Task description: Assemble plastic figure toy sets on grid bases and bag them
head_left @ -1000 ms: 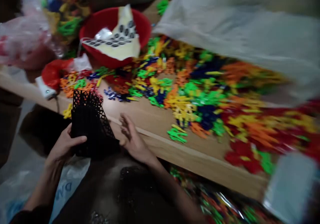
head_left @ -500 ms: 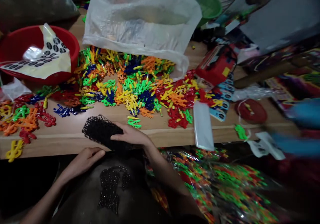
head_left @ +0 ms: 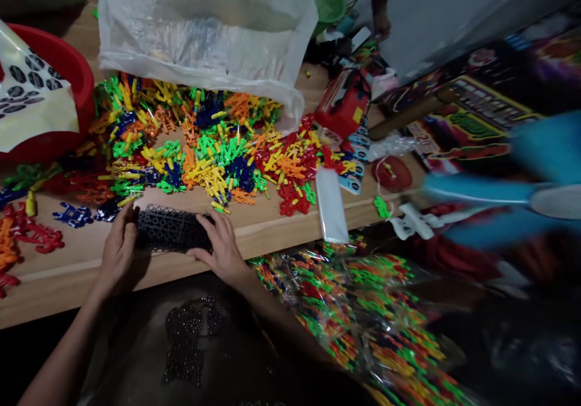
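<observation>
A black lattice-like stack [head_left: 166, 229] lies flat near the front edge of the wooden table [head_left: 267, 227]. At its left end is my left hand [head_left: 118, 242], its fingers wrapped against the side. My right hand [head_left: 221, 245] grips the right end between thumb and fingers. Just behind the stack spreads a heap of small plastic figures [head_left: 213, 164] in yellow, green, orange, blue and red. A few blue pieces [head_left: 75, 214] are left of my left hand.
A large white plastic bag [head_left: 204, 37] stands behind the heap. A red basin [head_left: 79, 85] is at left, a red box [head_left: 345, 103] at back right. A clear packet [head_left: 331, 206] overhangs the front edge. Blurred blue fan blades [head_left: 476, 191] are at right; filled bags [head_left: 363, 309] lie below.
The black stack has been levelled and shifted left on the table. My left hand has come up to its left end. The view has swung right, showing more of the fan.
</observation>
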A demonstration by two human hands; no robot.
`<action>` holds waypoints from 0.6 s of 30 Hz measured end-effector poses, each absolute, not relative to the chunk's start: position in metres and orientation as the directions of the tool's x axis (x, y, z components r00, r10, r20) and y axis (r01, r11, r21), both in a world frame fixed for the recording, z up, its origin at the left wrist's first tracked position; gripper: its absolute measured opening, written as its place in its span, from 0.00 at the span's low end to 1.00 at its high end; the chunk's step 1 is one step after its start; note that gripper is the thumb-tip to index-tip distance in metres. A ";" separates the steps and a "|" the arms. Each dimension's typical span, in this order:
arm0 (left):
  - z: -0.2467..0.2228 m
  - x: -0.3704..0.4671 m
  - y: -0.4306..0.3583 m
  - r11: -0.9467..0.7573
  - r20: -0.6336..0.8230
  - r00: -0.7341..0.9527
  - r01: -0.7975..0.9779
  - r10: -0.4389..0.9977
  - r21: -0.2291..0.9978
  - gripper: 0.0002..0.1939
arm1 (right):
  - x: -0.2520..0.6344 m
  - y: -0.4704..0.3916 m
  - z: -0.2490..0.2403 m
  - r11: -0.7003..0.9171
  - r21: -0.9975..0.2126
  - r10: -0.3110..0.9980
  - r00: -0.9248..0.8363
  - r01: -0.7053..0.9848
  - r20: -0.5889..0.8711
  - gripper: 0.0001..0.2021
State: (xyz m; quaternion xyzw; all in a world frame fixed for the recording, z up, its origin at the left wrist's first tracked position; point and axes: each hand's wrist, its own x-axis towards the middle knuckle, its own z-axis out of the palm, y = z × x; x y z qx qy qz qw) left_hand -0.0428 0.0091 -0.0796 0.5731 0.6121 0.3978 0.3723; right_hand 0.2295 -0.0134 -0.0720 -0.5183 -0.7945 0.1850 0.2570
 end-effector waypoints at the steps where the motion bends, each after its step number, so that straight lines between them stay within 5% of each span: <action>1: -0.083 -0.040 0.009 0.030 -0.008 -0.055 0.402 0.998 0.915 0.35 | 0.228 -0.022 -0.081 0.375 -0.556 0.927 -0.311 0.742 0.210 0.40; 5: -0.089 -0.027 0.007 0.017 0.024 -0.084 0.459 0.996 0.889 0.37 | 0.222 -0.032 -0.100 0.372 -0.557 0.923 -0.357 0.742 0.141 0.41; 9: -0.077 -0.026 0.006 0.039 0.018 -0.150 0.371 0.989 0.928 0.37 | 0.242 -0.015 -0.086 0.344 -0.689 0.928 -0.343 0.638 0.146 0.40; 12: -0.053 -0.028 0.008 -0.055 0.155 -0.160 0.500 0.975 0.864 0.32 | 0.273 0.001 -0.077 0.277 -0.751 0.960 -0.199 0.599 0.195 0.25; 15: -0.028 -0.012 0.022 -0.309 0.365 0.041 0.625 0.930 0.717 0.21 | 0.293 0.021 -0.081 0.219 -0.709 0.975 -0.116 0.671 0.191 0.17; 18: -0.014 0.024 0.045 -0.546 0.351 0.424 0.551 0.835 0.632 0.15 | 0.296 0.041 -0.091 0.200 -0.613 0.979 -0.142 0.764 0.143 0.16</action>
